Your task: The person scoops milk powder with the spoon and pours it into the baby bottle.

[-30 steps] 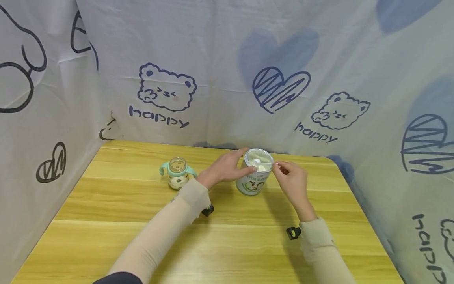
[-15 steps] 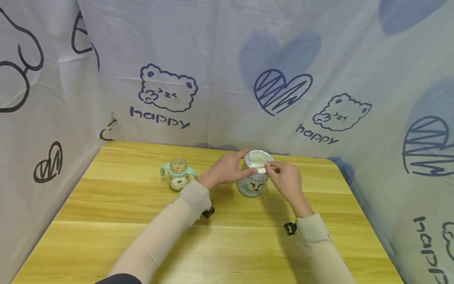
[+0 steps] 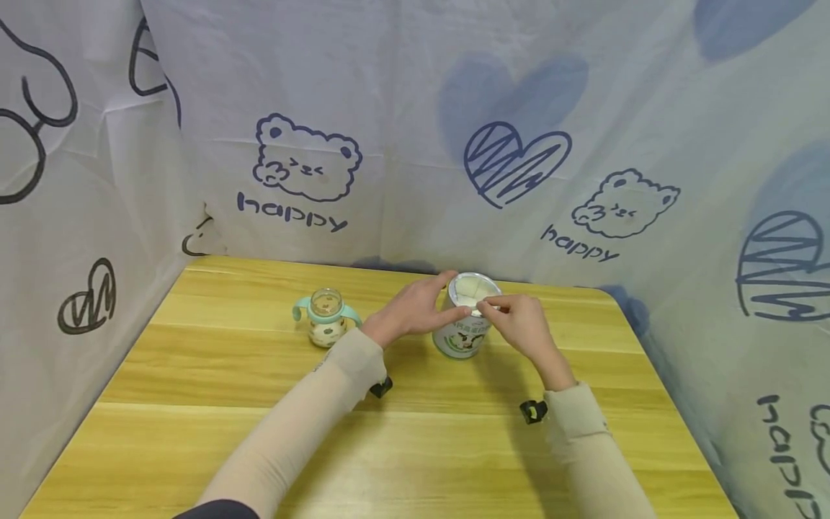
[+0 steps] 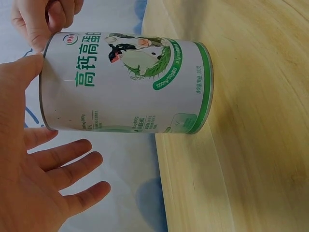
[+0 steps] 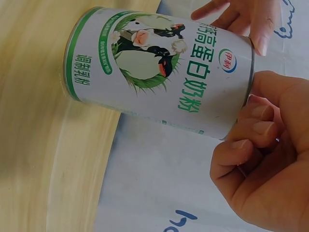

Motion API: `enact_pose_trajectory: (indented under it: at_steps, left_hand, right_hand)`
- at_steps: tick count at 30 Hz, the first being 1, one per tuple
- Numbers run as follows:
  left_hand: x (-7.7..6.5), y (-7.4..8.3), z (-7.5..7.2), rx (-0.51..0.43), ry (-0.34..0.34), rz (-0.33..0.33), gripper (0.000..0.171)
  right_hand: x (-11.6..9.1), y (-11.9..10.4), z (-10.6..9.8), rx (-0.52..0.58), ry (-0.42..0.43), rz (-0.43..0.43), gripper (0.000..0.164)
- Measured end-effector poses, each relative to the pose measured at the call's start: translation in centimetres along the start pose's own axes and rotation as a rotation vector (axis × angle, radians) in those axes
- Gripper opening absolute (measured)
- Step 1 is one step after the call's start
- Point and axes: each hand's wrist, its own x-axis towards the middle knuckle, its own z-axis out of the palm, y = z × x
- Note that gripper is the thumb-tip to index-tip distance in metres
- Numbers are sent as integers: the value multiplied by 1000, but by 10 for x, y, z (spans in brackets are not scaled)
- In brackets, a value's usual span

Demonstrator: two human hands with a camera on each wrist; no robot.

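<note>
A white milk powder can (image 3: 462,339) with a green band and a cow picture stands upright near the table's back edge, its top uncovered. My left hand (image 3: 415,308) holds it near the rim between thumb and forefinger; in the left wrist view the other fingers are spread. My right hand (image 3: 521,326) is at the can's front right rim, thumb and fingertips pinching the handle of a white scoop. The scoop's bowl is down inside the can, hidden from view. In the right wrist view that hand's fingers (image 5: 231,154) are curled.
A baby bottle (image 3: 326,328) with mint green handles and an uncovered mouth stands left of the can, close to my left wrist; it has pale contents. The wooden table (image 3: 415,461) meets a printed cloth (image 3: 402,238) behind the can.
My right hand has moved left across the can's rim. The scoop, visible in the mouth of the can one second ago, has gone down out of sight. My left hand keeps its hold.
</note>
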Motion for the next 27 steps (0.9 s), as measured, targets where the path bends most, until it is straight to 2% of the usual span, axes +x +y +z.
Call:
enact_pose_trajectory:
  at_steps: [7,16,27]
  left_hand:
    - [0,2,0,-7,-6,-3,95]
    - [2,3,1,-6,-18,9,101]
    - [3,5,1,-42,-22,15,102]
  right_hand:
    - [1,-1,-4,83,-68,27,27]
    - [2,3,-8,136,-103,76,28]
    - [3,9,-13,257,-92,218,31]
